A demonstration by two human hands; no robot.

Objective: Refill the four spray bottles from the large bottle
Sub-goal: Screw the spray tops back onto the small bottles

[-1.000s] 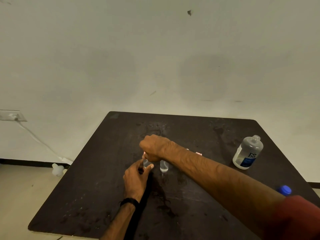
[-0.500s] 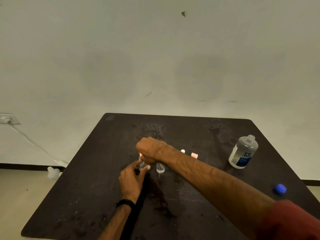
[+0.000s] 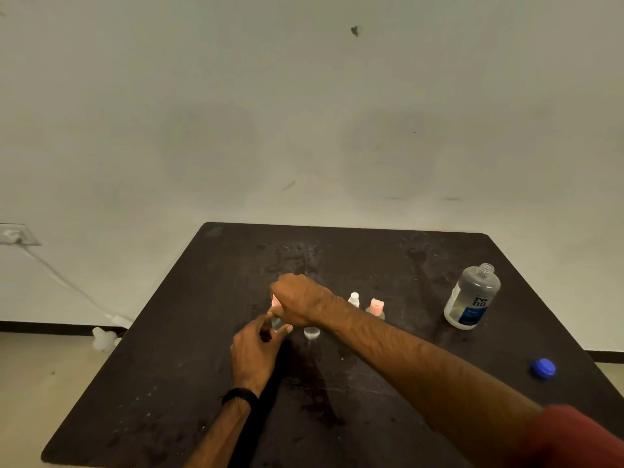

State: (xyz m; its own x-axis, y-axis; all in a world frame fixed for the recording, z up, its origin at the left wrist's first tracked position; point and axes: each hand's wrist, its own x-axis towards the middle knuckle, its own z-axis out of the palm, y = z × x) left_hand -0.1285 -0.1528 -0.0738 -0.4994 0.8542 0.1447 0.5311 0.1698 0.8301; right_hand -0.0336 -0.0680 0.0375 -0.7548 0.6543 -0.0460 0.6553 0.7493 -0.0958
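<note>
Floor (image 3: 40,383) shows pale along the left, where a white cord (image 3: 64,282) drops from a wall socket (image 3: 13,235) to a small white object (image 3: 103,339) just off the bench's (image 3: 202,332) left edge. From that edge inward the dark, stained bench top lies bare up to the hands, and its near left corner is bare as well.

Near the middle, the left hand (image 3: 255,354), a black band (image 3: 240,396) at its wrist, reaches forward with thumb and fingers pinching the clear body of a small spray bottle (image 3: 276,324) standing on the bench. The right hand (image 3: 297,304) comes across from the right, forearm stretched over the bench, knuckles up, fingers curled down round that bottle's pink top (image 3: 275,300).

Just right of it stands a second clear bottle (image 3: 311,332), mostly hidden beneath the right wrist. Beyond the forearm rise a white-topped bottle (image 3: 354,298) and a pink-topped bottle (image 3: 376,307), near each other.

Further right, well apart from these, the large bottle (image 3: 472,298) stands upright and uncapped, near the bench's right edge. Its blue cap (image 3: 543,368) lies nearer the viewer, close to that same edge. A red sleeve (image 3: 574,437) fills the lower right corner.
</note>
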